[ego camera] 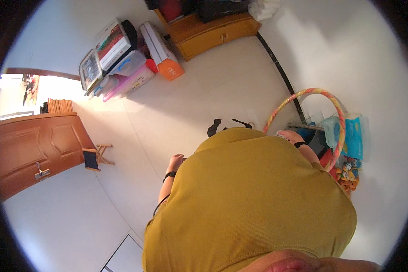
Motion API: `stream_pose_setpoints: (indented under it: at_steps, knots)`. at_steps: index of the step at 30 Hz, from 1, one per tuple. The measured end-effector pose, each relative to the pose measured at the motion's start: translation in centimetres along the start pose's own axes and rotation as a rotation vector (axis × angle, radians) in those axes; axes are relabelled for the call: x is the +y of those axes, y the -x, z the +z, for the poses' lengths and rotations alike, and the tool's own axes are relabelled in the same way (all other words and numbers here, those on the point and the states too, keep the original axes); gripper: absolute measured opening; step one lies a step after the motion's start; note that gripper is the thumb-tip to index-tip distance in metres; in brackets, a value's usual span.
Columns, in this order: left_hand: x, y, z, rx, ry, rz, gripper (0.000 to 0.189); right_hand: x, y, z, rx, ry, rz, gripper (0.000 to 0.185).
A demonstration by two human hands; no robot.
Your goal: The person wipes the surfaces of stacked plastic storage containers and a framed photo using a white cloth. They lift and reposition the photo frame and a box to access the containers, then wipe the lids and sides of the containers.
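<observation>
Past the left side of a mustard shirt, my left hand (175,162) has its fingers curled. A small dark thing shows at its fingertips; whether it is gripped is unclear. On the other side, my right hand (292,136) is partly hidden by the shirt, beside a small patterned white thing (281,136). That hand's hold cannot be made out. Dark bands circle both wrists. Black straps or bands (214,128) stick out beyond the shirt's far edge. A hula hoop (342,131) wrapped in pink and yellow leans near my right arm.
Stacked boxes and plastic bins (131,80) stand at upper left, near a low wooden cabinet (204,41). A folding stool (91,159) is by the brown door (37,142). Right of me are a blue soft pack (353,137), clear containers and stuffed toys (349,175) along the wall.
</observation>
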State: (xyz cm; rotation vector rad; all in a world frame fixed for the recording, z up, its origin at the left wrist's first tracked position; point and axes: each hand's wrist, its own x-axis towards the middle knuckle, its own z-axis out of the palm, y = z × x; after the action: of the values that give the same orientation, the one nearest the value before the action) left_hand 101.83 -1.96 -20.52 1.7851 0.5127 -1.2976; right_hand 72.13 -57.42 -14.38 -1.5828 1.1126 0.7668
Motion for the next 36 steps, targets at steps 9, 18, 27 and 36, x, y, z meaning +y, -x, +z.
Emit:
stream_pose_setpoints:
  at_steps: [9, 18, 27, 36]
  knots:
    - [-1.8, -0.6, -8.2, 0.141, 0.22, -0.171, 0.037, -11.2, -4.4, 2.0, 0.074, -0.743, 0.049, 0.028]
    - [5.5, 0.1, -12.3, 0.163, 0.196, 0.004, 0.036, -22.2, -15.0, -2.6, 0.11, 0.371, -0.013, 0.044]
    - [1.6, 3.2, -19.5, 0.394, 0.653, -0.079, 0.032, -47.3, -24.7, 8.8, -0.175, 0.058, -0.12, 0.03]
    - [-6.6, 1.0, -15.2, 0.397, 0.449, -0.103, 0.033, -69.6, -28.7, 26.1, -0.186, 0.486, -0.347, 0.03]
